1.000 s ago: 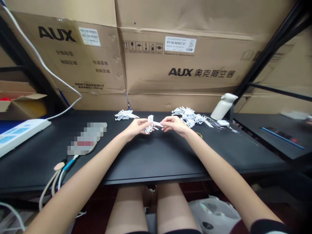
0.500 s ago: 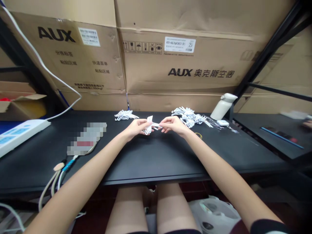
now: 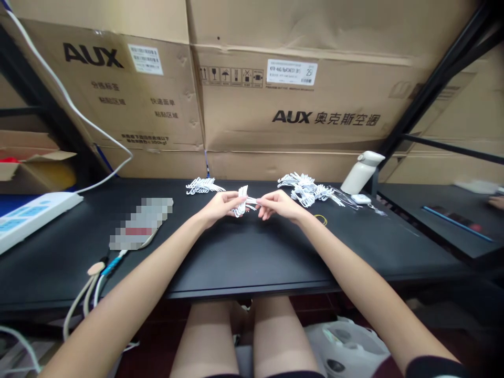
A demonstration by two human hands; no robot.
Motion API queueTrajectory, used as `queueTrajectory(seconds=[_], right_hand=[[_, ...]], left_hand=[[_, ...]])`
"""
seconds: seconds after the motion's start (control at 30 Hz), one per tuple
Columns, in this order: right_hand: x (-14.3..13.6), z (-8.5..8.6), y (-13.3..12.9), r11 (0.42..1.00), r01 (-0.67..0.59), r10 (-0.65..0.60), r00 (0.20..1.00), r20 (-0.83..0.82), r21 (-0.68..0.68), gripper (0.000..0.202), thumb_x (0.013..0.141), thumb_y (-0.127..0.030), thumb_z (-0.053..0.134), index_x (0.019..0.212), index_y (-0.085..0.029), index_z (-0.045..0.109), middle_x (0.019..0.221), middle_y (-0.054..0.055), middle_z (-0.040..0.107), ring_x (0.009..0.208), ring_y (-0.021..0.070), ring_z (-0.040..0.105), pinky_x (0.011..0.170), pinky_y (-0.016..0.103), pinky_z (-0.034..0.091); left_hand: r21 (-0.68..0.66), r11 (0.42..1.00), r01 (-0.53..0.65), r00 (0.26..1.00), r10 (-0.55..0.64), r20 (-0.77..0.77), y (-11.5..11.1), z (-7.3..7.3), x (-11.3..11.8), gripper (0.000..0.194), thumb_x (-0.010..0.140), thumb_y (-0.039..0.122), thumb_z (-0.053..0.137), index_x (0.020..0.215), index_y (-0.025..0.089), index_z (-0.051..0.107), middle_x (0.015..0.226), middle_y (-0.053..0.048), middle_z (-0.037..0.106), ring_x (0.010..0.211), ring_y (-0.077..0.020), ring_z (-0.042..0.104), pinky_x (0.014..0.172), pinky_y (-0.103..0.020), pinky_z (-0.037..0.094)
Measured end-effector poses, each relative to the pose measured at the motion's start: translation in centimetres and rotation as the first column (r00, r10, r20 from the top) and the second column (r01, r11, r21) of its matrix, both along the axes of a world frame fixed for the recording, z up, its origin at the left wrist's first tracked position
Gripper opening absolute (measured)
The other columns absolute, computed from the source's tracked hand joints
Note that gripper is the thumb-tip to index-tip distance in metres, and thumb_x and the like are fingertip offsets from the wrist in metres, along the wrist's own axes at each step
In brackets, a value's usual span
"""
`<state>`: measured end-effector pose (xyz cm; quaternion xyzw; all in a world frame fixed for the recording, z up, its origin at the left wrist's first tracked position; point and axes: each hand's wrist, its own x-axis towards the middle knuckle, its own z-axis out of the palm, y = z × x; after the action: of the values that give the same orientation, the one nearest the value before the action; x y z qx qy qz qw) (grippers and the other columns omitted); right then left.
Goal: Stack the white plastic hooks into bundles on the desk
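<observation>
As we inspect the worktop (image 3: 255, 257), we take the pale bottle (image 3: 360, 173) as our reference point. Well to the left of the bottle, and nearer to us, we find a bundle of white hook-ended pieces (image 3: 242, 200) held between two hands. We record the left hand (image 3: 216, 209) on the bundle's left side, its thumb and fingers pinching the hooked portion. We record the right hand (image 3: 280, 205) between the bundle and the bottle, its thumb and forefinger pinching the tips of the slim stems. We cannot tell how many stems are gripped, nor whether the bundle touches the surface below.

We note a loose pile of similar white pieces (image 3: 301, 185) left of the bottle, and a smaller pile (image 3: 201, 185) much farther left of it. A small white case (image 3: 360, 199) lies just in front of the bottle. A yellow ring (image 3: 323, 216) lies left of the bottle and nearer to us. On the far left of the bottle we observe a pixelated object (image 3: 144, 223) and a white power strip (image 3: 37, 212). Behind the bottle we see printed cardboard (image 3: 244, 113).
</observation>
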<state>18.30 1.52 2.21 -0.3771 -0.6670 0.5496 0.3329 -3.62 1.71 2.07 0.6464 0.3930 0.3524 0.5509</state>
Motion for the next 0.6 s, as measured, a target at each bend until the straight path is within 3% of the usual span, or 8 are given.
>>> queueTrajectory(seconds=[0.23, 0.4, 0.5, 0.6], right_hand=[[-0.6, -0.4, 0.0, 0.999, 0.019, -0.019, 1.0, 0.013, -0.03, 0.038, 0.077, -0.048, 0.067, 0.078, -0.01, 0.068, 0.062, 0.006, 0.068, 0.05, 0.011, 0.063, 0.051, 0.02, 0.051], [-0.9, -0.7, 0.4, 0.98, 0.199, -0.198, 0.98, 0.012, -0.017, 0.046, 0.091, -0.05, 0.045, 0.076, -0.011, 0.064, 0.059, 0.006, 0.065, 0.046, 0.0113, 0.06, 0.049, 0.022, 0.05], [-0.8, -1.6, 0.6, 0.918, 0.256, -0.31, 0.939, 0.146, 0.304, 0.035, 0.091, -0.04, 0.048, 0.074, -0.013, 0.063, 0.061, 0.004, 0.064, 0.05, 0.0114, 0.058, 0.053, 0.023, 0.047], [-1.0, -3.1, 1.0, 0.768, 0.11, -0.386, 0.866, 0.319, 0.631, 0.013, 0.083, -0.024, 0.059, 0.081, -0.015, 0.068, 0.074, 0.004, 0.065, 0.06, 0.0108, 0.055, 0.062, 0.023, 0.044]], left_hand=[[0.015, 0.999, 0.029, 1.0, -0.029, -0.007, 0.3, -0.2, -0.2, 0.043, 0.074, 0.047, 0.069, 0.101, 0.015, 0.067, 0.095, -0.012, 0.072, 0.092, -0.0264, 0.068, 0.07, -0.033, 0.056], [-0.007, 0.996, -0.085, 0.988, 0.086, 0.127, 0.7, 0.0, -0.3, 0.043, 0.072, 0.045, 0.072, 0.101, 0.014, 0.067, 0.098, -0.013, 0.072, 0.086, -0.0243, 0.07, 0.071, -0.033, 0.057], [-0.006, 0.976, -0.217, 0.953, 0.213, 0.217, 1.0, 0.0, -0.2, 0.043, 0.072, 0.044, 0.072, 0.1, 0.013, 0.066, 0.1, -0.014, 0.071, 0.084, -0.0235, 0.07, 0.07, -0.033, 0.057], [0.0, 0.951, -0.31, 0.924, 0.301, 0.237, 1.1, -0.2, -0.2, 0.041, 0.073, 0.044, 0.071, 0.099, 0.012, 0.065, 0.1, -0.014, 0.071, 0.083, -0.0226, 0.07, 0.069, -0.032, 0.057]])
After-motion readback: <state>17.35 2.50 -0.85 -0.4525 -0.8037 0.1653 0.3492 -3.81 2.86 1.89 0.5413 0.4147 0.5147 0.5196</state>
